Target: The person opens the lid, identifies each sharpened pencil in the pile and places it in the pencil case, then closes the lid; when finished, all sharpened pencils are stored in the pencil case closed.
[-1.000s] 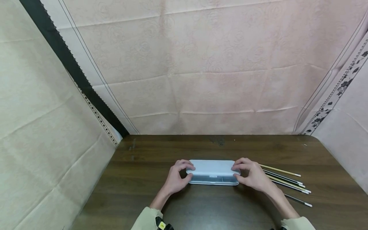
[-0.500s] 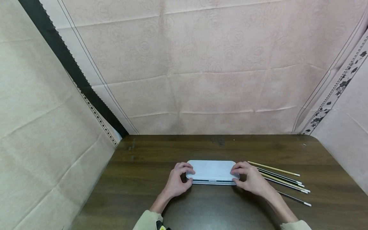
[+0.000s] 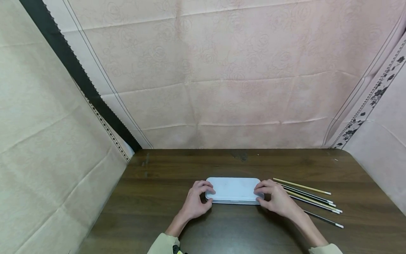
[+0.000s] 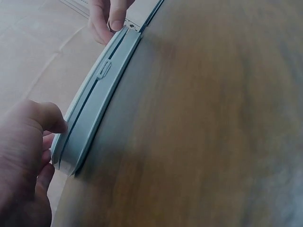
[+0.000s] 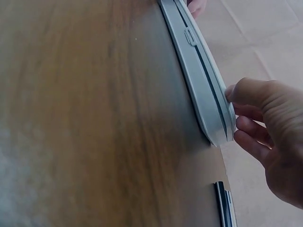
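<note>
A pale white-blue pencil case [image 3: 234, 188] lies flat on the table, its lid lowered onto the base. Both wrist views show a thin dark gap along the front seam and a small latch [image 4: 103, 69] at mid-length. At the left end, my left hand [image 3: 195, 201] grips the lid, thumb at the front edge and fingers on top. My right hand [image 3: 276, 198] grips the right end in much the same way. What is inside the case is hidden by the lid.
Several pencils lie right of the case, partly behind the right hand and forearm, among them a yellow pencil [image 3: 302, 186] and a dark pencil [image 3: 325, 219] nearer the front. The brown wooden table [image 3: 158, 211] meets hanging cloth [image 3: 234, 106] at its back and sides.
The lid has come down from partly raised, where the base's inside showed, until it covers the base. Both hands stayed at the case's ends and lowered with it.
</note>
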`<state>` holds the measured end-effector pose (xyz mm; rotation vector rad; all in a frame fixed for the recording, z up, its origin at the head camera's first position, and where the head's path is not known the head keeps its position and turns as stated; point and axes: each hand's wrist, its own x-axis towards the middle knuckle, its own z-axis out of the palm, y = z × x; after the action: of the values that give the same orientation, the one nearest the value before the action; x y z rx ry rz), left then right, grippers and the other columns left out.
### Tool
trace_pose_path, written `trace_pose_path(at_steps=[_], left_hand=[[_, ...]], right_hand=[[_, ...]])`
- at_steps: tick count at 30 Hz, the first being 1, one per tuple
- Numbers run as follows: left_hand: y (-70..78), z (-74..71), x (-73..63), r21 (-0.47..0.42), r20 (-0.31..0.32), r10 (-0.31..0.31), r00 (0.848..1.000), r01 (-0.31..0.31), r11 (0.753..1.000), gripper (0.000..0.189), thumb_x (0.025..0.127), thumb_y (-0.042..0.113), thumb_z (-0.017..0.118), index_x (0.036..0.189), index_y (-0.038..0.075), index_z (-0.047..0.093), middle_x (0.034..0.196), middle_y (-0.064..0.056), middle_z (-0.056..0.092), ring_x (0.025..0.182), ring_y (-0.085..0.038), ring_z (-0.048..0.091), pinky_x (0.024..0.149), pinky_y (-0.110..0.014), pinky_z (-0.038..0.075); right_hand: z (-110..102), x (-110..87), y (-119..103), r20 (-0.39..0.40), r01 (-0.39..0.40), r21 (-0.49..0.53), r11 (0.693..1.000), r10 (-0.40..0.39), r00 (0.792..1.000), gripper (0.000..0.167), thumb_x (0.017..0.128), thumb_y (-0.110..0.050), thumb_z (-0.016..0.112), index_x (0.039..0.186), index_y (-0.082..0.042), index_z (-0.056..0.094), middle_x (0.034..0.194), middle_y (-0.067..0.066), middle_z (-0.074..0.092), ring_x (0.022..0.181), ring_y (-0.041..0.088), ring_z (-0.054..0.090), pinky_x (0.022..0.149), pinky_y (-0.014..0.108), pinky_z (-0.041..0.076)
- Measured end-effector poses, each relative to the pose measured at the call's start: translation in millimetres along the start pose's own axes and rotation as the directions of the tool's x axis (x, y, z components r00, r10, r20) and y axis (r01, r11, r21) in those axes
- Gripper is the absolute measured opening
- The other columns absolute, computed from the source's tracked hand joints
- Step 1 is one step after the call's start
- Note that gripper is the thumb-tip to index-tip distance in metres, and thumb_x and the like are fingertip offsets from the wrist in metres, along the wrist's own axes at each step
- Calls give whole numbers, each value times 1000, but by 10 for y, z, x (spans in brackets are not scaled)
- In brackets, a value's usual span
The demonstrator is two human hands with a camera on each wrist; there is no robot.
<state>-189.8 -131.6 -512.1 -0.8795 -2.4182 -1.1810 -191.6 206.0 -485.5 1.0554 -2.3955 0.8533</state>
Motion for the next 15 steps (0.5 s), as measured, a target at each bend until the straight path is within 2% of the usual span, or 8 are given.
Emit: trace_pose_path(at_steps=[5, 10, 15], left_hand=[[-2, -5, -3, -9, 32, -34, 999, 35, 999, 18, 82, 5, 76, 95, 17, 73, 115, 2, 62, 114, -19, 49, 93, -46, 44], [-7, -16, -13, 3, 54, -41, 998, 41, 999, 16, 82, 4, 76, 92, 17, 73, 114, 2, 61, 113, -19, 49, 93, -46, 45], [24, -49, -25, 15, 70, -56, 996, 55, 998, 20, 83, 7, 77, 101, 16, 73, 118, 5, 60, 115, -17, 48, 93, -45, 46]], right_hand=[[16, -21, 11, -3, 4, -12, 1000, -4, 1000, 25, 69, 0, 88, 89, -12, 77, 97, -4, 67, 89, 13, 58, 71, 32, 51], [49, -41, 29, -3, 22, -13, 1000, -22, 1000, 26, 69, -1, 88, 89, -12, 77, 97, -4, 67, 87, 13, 58, 70, 29, 52], [45, -43, 29, -20, 16, 8, 1000, -16, 1000, 25, 71, 0, 86, 90, -13, 77, 97, -5, 68, 88, 13, 60, 73, 24, 50]])
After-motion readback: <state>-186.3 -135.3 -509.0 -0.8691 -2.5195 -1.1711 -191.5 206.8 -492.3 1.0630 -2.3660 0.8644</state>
